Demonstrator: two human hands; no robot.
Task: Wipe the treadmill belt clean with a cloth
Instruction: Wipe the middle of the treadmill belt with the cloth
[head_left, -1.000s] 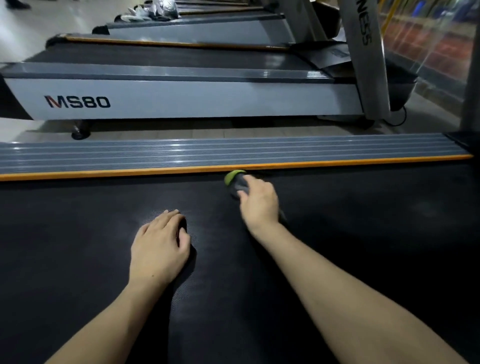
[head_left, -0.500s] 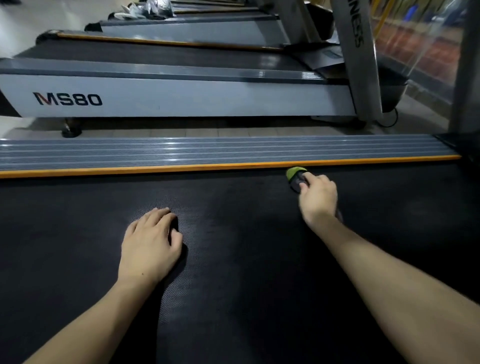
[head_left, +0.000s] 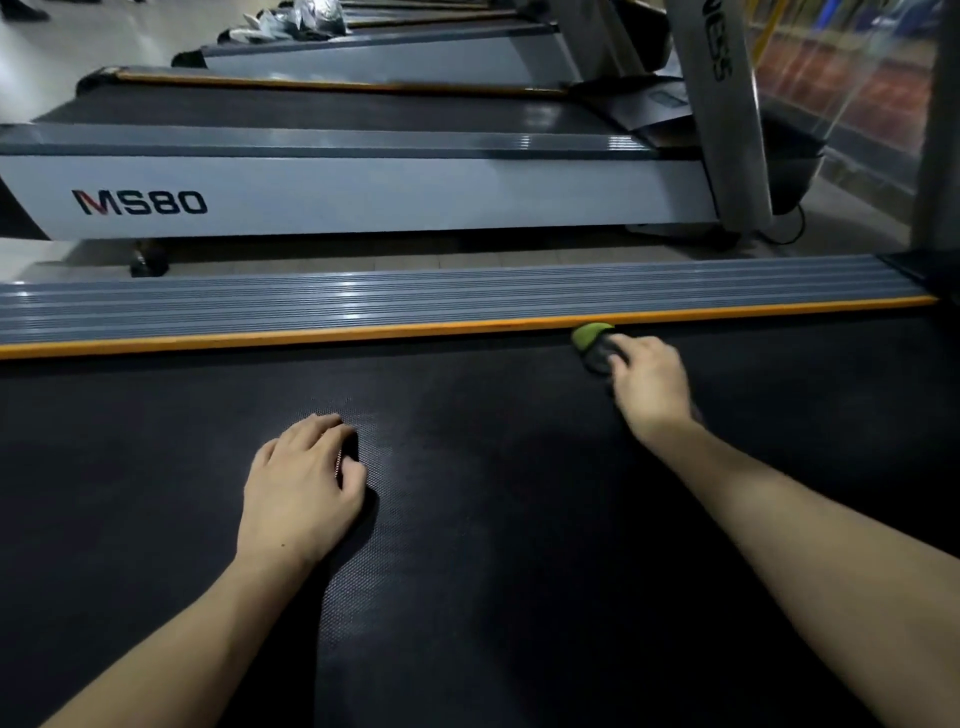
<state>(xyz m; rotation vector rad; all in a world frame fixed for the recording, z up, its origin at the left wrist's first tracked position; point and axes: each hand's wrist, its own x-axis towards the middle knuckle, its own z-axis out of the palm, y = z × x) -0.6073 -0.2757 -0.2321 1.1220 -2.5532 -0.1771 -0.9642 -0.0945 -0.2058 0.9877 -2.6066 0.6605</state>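
The black treadmill belt (head_left: 493, 519) fills the lower half of the head view. My right hand (head_left: 649, 387) grips a dark grey cloth with a green edge (head_left: 595, 343), bunched up and pressed on the belt right beside the orange strip (head_left: 311, 335) at the belt's far edge. Most of the cloth is hidden under my fingers. My left hand (head_left: 301, 488) rests palm down on the middle of the belt with its fingers slightly bent and holds nothing.
A ribbed grey side rail (head_left: 415, 296) runs beyond the orange strip. Behind a narrow gap of floor stands another treadmill marked MS80 (head_left: 140, 202), with its upright post (head_left: 727, 104) at the right. More treadmills line up farther back.
My right hand has slid the cloth to the right along the orange strip. My left hand has stayed in place on the belt.
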